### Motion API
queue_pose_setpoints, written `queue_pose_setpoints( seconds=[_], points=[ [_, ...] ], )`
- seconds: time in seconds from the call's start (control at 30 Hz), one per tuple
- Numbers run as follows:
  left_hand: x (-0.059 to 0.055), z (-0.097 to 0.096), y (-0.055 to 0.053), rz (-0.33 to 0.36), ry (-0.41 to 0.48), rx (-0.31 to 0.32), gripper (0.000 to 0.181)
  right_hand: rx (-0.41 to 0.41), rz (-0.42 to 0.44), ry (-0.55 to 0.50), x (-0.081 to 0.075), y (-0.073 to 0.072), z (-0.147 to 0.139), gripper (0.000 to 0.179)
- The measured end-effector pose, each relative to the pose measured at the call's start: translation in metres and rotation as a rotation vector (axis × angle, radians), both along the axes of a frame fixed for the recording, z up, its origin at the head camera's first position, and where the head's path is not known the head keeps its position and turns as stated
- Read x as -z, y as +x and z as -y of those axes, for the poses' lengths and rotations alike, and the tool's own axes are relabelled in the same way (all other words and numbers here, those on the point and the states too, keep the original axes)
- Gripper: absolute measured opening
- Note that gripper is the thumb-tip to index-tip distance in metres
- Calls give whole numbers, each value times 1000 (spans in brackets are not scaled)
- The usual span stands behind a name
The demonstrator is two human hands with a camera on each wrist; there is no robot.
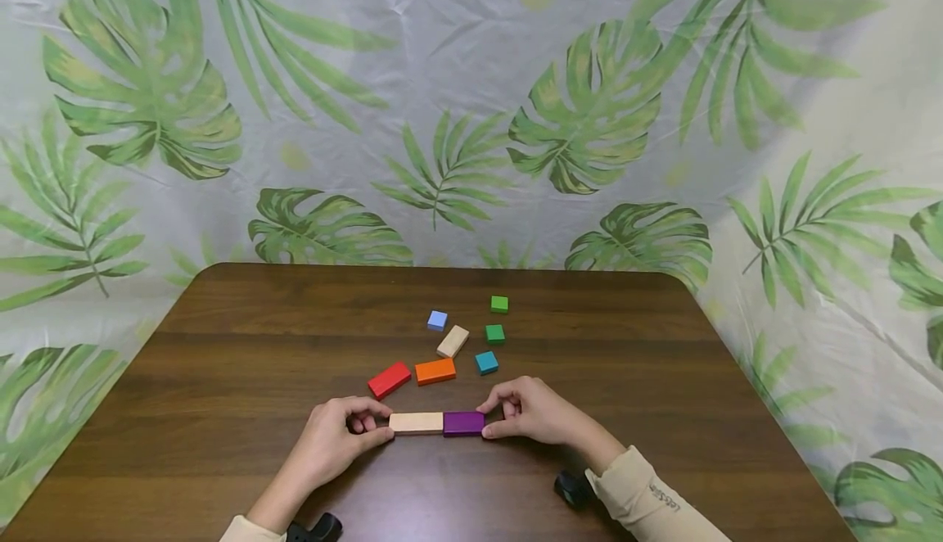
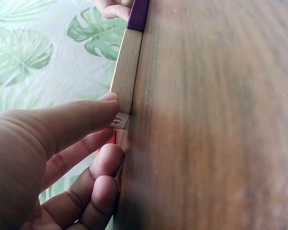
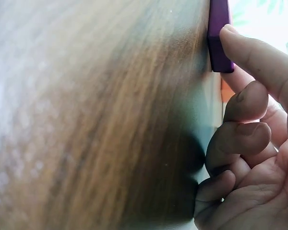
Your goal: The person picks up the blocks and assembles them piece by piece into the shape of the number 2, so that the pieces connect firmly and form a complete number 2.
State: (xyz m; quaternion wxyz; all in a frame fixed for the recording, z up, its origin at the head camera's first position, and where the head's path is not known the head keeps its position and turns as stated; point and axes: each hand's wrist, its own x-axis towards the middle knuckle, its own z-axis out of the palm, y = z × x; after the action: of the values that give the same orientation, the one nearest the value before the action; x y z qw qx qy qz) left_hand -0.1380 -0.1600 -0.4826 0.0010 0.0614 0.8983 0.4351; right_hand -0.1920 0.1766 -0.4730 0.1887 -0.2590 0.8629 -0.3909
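A long bare-wood block (image 1: pixel 416 423) and a shorter purple block (image 1: pixel 463 424) lie end to end in one line on the table. My left hand (image 1: pixel 340 435) pinches the wood block's left end between thumb and forefinger. Handwritten figures show on that end in the left wrist view, where the wood block (image 2: pixel 126 72) meets the purple one (image 2: pixel 138 15). With thumb and forefinger, my right hand (image 1: pixel 536 415) pinches the right end of the purple block. In the right wrist view its thumb rests on the purple block (image 3: pixel 220 43), the other fingers curled below.
Behind the row lie a red block (image 1: pixel 389 380), an orange block (image 1: pixel 435 372), a small wood block (image 1: pixel 453 341) and a teal block (image 1: pixel 486 363). Farther back are a light blue block (image 1: pixel 437 320) and two green ones (image 1: pixel 499 304). A leaf-print cloth (image 1: pixel 442 75) hangs beyond the brown table (image 1: pixel 243 345).
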Motion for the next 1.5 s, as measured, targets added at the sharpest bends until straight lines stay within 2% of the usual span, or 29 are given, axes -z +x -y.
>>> queue_pose_setpoints(
  seconds=[0.73,1.2,1.5],
  points=[
    [-3,1,-1,3,-3,26,18,-21,5,-24,0,-2,-2,21],
    [1,5,3,-32,14,55,18,-37,21,-30,3,-1,1,20],
    [1,5,3,-26,19,56,18,-42,26,-33,1,0,0,20]
  ],
)
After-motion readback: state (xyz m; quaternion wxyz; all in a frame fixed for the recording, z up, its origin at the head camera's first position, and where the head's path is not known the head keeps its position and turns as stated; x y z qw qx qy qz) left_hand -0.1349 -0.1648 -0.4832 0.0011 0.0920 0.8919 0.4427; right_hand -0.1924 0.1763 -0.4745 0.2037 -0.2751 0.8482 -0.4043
